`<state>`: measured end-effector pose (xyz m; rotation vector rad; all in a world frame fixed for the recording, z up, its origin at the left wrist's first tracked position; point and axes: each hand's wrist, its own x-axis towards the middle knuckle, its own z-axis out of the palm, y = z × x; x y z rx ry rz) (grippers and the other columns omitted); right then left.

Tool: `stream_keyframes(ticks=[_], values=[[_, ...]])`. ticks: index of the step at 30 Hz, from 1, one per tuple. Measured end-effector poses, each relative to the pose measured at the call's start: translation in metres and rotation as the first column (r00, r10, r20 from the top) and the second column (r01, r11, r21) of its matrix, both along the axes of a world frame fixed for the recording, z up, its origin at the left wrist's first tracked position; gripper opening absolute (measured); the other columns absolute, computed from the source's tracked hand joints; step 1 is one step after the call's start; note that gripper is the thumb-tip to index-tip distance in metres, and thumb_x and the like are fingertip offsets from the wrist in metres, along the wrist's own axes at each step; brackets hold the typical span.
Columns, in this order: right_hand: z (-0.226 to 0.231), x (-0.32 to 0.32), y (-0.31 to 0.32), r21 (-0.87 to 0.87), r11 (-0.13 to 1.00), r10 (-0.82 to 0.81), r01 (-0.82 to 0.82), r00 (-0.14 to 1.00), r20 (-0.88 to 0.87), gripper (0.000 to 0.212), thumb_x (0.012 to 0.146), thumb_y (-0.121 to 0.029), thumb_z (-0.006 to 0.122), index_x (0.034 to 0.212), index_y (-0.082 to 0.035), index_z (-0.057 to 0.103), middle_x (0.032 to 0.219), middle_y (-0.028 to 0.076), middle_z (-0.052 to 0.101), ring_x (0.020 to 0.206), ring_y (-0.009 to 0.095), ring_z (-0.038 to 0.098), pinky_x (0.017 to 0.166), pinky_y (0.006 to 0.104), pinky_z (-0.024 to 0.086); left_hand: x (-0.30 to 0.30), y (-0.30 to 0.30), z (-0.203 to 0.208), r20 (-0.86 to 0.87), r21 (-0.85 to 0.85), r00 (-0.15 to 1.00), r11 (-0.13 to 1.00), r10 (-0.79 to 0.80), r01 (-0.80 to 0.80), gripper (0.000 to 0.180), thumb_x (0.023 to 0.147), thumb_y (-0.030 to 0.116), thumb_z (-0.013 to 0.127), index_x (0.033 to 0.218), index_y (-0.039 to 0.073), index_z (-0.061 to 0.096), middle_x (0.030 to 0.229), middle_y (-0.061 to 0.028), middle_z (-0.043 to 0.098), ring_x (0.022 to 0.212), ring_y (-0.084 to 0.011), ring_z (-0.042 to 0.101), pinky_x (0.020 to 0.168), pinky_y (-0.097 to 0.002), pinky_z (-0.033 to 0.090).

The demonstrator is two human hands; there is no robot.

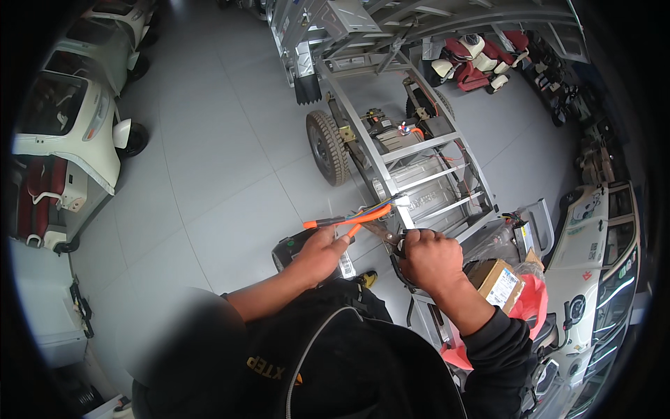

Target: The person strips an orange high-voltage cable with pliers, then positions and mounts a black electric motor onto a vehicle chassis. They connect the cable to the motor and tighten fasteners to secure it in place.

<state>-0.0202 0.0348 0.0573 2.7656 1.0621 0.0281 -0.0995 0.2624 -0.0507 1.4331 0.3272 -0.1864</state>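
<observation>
My left hand (317, 257) is closed around a thick orange cable (370, 214), part of which has a dark sleeve. Thinner coloured wires run along the cable towards the silver vehicle frame (419, 148). My right hand (433, 260) is closed on the dark handles of a pair of pliers (380, 231). The metal jaws point left and lie at the orange cable beside my left fingers; whether they grip it I cannot tell. Behind my left hand is a black case (287, 250), partly hidden by the hand.
A tyre (327, 148) stands at the frame's left side. To the right, a cardboard box (497, 283) rests by pink-red plastic (532, 304). White vehicles (77, 119) line the left, and another white vehicle (593, 237) stands at the right. A red-and-cream scooter (474, 63) is at the back.
</observation>
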Motion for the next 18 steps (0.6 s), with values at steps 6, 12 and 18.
stream_keyframes(ticks=[6, 12, 18], values=[[0.001, -0.007, -0.028, 0.097, 0.99, -0.094, 0.103, 0.992, -0.087, 0.031, 0.075, -0.029, 0.079, 0.09, -0.007, 0.063, 0.083, 0.011, 0.07, 0.077, 0.035, 0.072, 0.066, 0.048, 0.058, 0.0, 0.008, 0.007, -0.132, -0.023, 0.99, 0.999, -0.047, 0.044, 0.049, 0.11, 0.024, 0.055, 0.147, -0.008, 0.051, 0.127, -0.0149, 0.063, 0.116, -0.0203, 0.057, 0.101, -0.0364, 0.047], [-0.001, -0.014, -0.06, 0.353, 0.865, -0.192, 0.356, 0.886, -0.422, 0.025, 0.08, -0.022, 0.079, 0.087, -0.002, 0.068, 0.075, 0.017, 0.071, 0.071, 0.036, 0.072, 0.063, 0.0457, 0.054, 0.003, 0.016, 0.017, -0.082, -0.084, 0.993, 0.993, -0.09, 0.083, 0.04, 0.113, 0.021, 0.049, 0.137, -0.008, 0.064, 0.13, -0.0112, 0.068, 0.126, -0.0186, 0.057, 0.111, -0.0335, 0.042], [-0.029, -0.025, -0.066, 0.536, 0.101, -0.219, 0.838, 0.544, -0.81, 0.022, 0.092, -0.014, 0.084, 0.093, 0.0, 0.067, 0.074, -0.001, 0.064, 0.068, 0.008, 0.057, 0.061, 0.0278, 0.046, 0.006, 0.016, 0.021, -0.084, -0.086, 0.99, 0.991, -0.114, 0.106, 0.041, 0.114, 0.027, 0.051, 0.131, -0.005, 0.07, 0.131, -0.0141, 0.069, 0.127, -0.0203, 0.057, 0.114, -0.0366, 0.04]])
